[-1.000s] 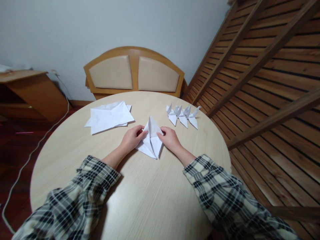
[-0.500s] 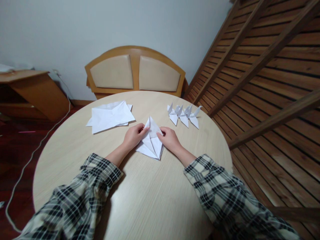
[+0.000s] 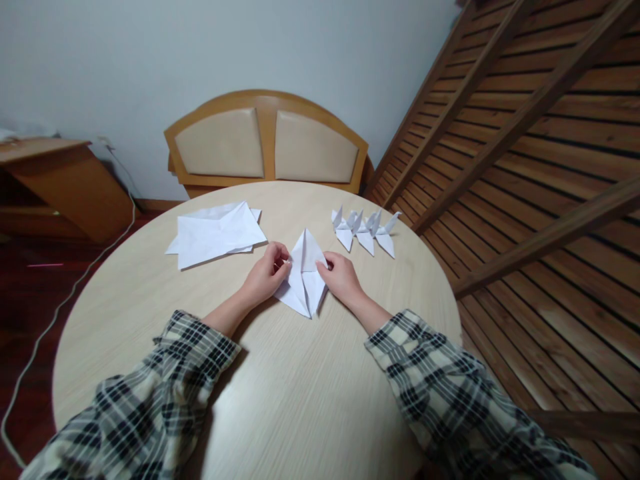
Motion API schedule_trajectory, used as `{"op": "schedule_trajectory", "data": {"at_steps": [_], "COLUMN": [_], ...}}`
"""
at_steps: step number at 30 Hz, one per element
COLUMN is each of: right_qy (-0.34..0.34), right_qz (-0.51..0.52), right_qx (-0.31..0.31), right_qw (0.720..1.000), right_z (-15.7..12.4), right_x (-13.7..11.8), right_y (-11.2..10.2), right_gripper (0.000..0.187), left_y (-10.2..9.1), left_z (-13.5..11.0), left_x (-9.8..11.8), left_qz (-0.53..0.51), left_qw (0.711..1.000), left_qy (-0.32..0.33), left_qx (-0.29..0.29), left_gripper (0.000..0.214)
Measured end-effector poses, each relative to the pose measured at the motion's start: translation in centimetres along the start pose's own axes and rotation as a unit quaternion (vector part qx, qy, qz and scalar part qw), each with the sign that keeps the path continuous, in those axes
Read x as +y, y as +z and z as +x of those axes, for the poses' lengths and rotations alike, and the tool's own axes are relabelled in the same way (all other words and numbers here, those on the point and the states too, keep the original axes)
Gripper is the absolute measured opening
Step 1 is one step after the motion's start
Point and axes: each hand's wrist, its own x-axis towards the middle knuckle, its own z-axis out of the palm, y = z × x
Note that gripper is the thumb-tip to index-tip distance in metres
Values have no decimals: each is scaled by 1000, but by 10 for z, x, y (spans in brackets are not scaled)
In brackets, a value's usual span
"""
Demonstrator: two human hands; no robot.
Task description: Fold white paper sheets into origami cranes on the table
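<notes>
tabletop (image 3: 285, 400): hands (image 3: 345, 276) at folded paper (image 3: 313, 259)

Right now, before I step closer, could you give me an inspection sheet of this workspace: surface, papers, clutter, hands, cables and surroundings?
Surface: round, pale table with wood grain.
Papers: folded paper between the hands; loose white sheets overlapping at left; a row of paper birds at right.
Clutter: white items on the desk at left, too unclear to name.
Hands: right hand pinches the folded paper's right edge; left hand is at its left edge, grip unclear.
Cables: one pale cable along the floor, left.
Surroundings: padded panel beyond the table; slatted wood at right.
</notes>
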Motion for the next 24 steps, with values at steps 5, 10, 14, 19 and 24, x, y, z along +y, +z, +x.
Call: {"op": "schedule_trajectory", "data": {"at_steps": [5,10,14,19,24], "right_qy": [2,1,-6,-8,-26], "right_qz": [8,10,15,8,12], "right_qx": [1,-4,0,6,17], "right_qw": [1000,1000,1000,1000,999], "right_z": [1,1,1,2,2], "right_x": [3,4,5,6,7], "right_y": [0,0,0,0,1], "right_gripper": [13,13,13,12,8], "left_y": [-4,-8,-9,-10,-9], "left_z": [0,0,-2,-3,-3], "left_x": [3,1,1,3,4], "left_qz": [25,20,21,29,33], "left_qw": [998,996,995,994,995], "left_qy": [22,49,46,38,24], "left_qx": [-46,-76,-89,-93,-90], "left_gripper": [20,26,29,30,29]}}
